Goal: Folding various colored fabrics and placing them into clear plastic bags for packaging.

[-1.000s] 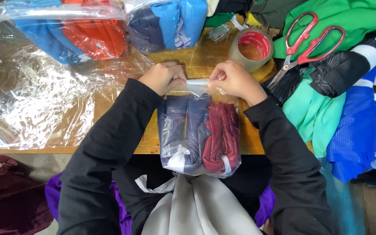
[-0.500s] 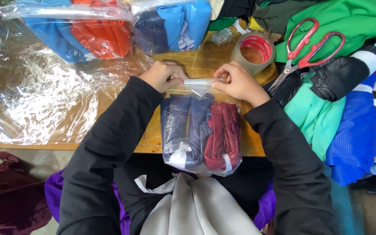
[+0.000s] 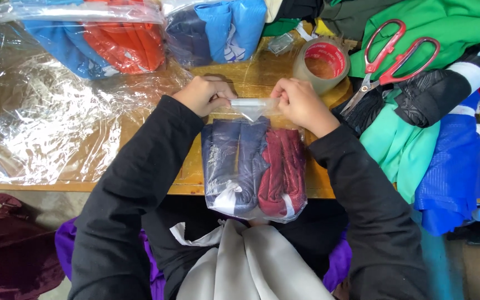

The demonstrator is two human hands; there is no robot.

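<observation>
At the far left, below the desk's (image 3: 156,186) near edge, a maroon bag (image 3: 6,244) sits on the floor. On the left part of the desk lies a spread of empty clear plastic sheeting (image 3: 45,128). At the far left corner rests a sealed clear bag holding blue and orange garments (image 3: 95,39); just to its right, a second clear bag holds dark and blue garments (image 3: 218,28).

The left hand (image 3: 204,95) is closed, pinching the left end of the folded top flap (image 3: 249,106) of the clear plastic bag (image 3: 254,166). This bag lies at the middle of the desk's near edge, its lower end overhanging the edge toward the person's lap. It contains folded navy garments (image 3: 231,161) on the left and a folded maroon garment (image 3: 284,166) on the right, side by side and touching.

The right hand (image 3: 301,104) is closed, pinching the right end of the same flap.

Just beyond the right hand stands a roll of brown packing tape (image 3: 322,65). To its right, red-handled scissors (image 3: 393,58) lie on a green garment (image 3: 456,28). A pile of black, teal, blue and yellow garments (image 3: 434,144) covers the desk's right end.
</observation>
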